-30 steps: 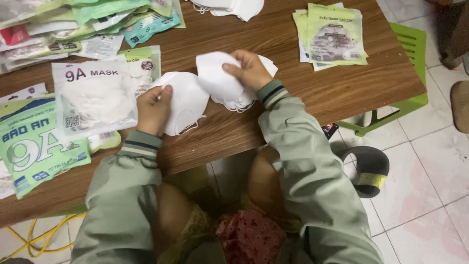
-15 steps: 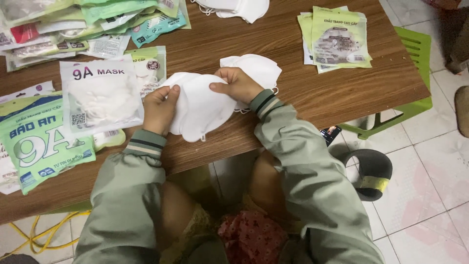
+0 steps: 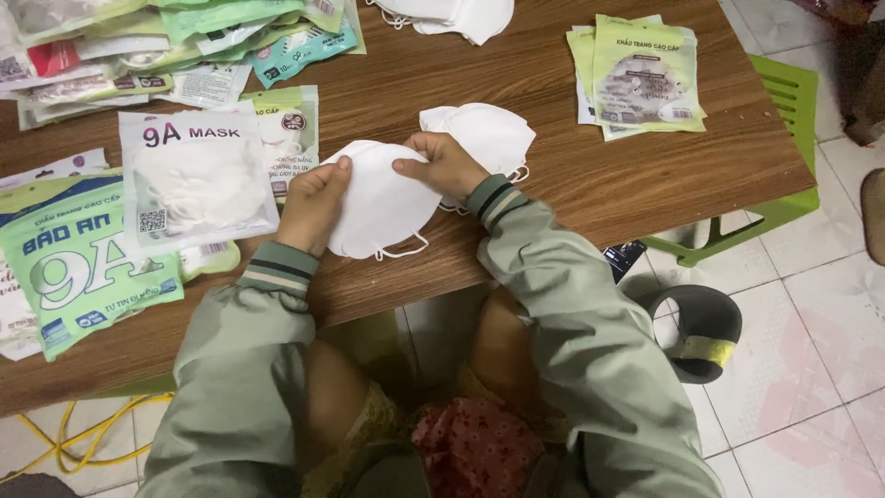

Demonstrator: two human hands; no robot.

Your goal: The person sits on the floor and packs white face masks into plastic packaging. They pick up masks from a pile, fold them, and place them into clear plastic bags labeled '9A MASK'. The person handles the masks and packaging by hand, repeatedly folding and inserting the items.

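Masks [image 3: 378, 207], white and apparently stacked, are pinched between left hand [image 3: 312, 203] and right hand [image 3: 447, 166], both closed on them; a loose grip could spill layers off the table [image 3: 572, 175] edge.

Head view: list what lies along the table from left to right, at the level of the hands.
Green packet → clear packet of masks → left hand → white mask held in both hands → right hand → pile of green packets.

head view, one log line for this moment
left hand + right hand: holding white folded face mask | over brown wooden table | mask stack behind
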